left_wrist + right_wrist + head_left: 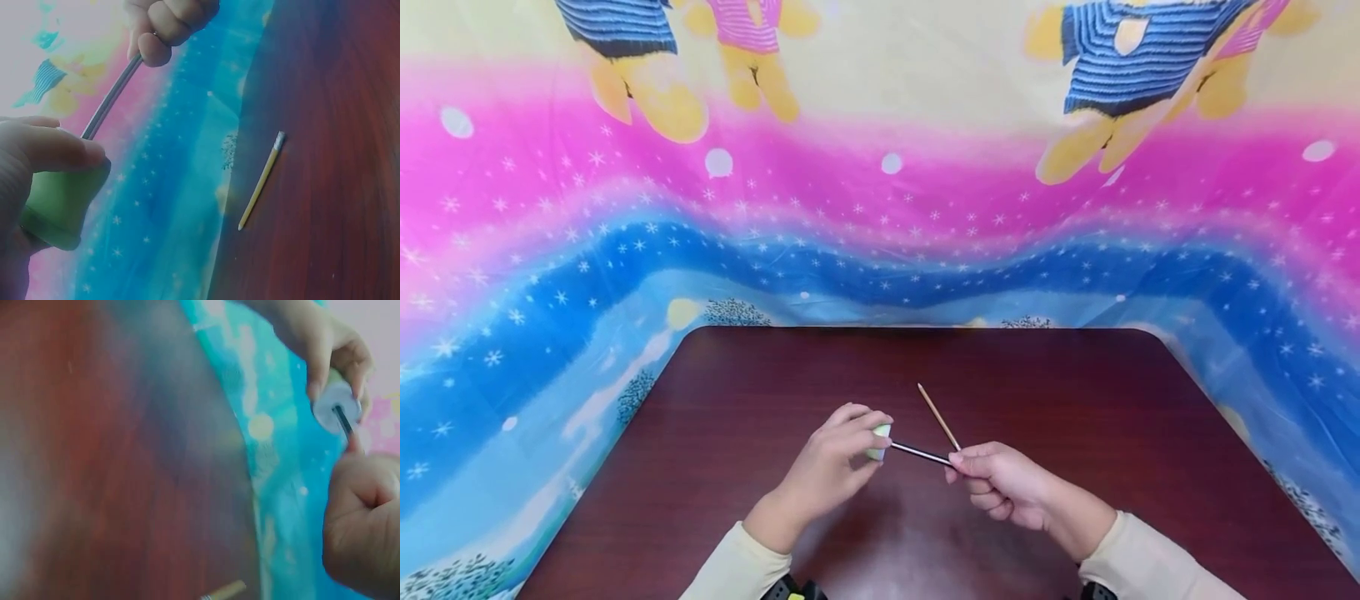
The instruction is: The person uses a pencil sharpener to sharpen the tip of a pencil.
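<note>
My left hand (820,467) grips a small green pencil sharpener (59,203) between thumb and fingers, above the table. Its pale round end face (326,412) looks toward my right hand, as the right wrist view shows. A dark, striped pencil (922,453) runs from the hole in that face to my right hand (1011,487), whose thumb and index finger pinch it while the other fingers curl in. How deep the tip sits is hidden. Beyond the right hand lies a yellow pencil (937,415) on the table, its point facing away.
The dark reddish-brown table (760,375) has rounded far corners. Around its back and sides hangs a colourful printed cloth (865,200) with bears and snowflakes.
</note>
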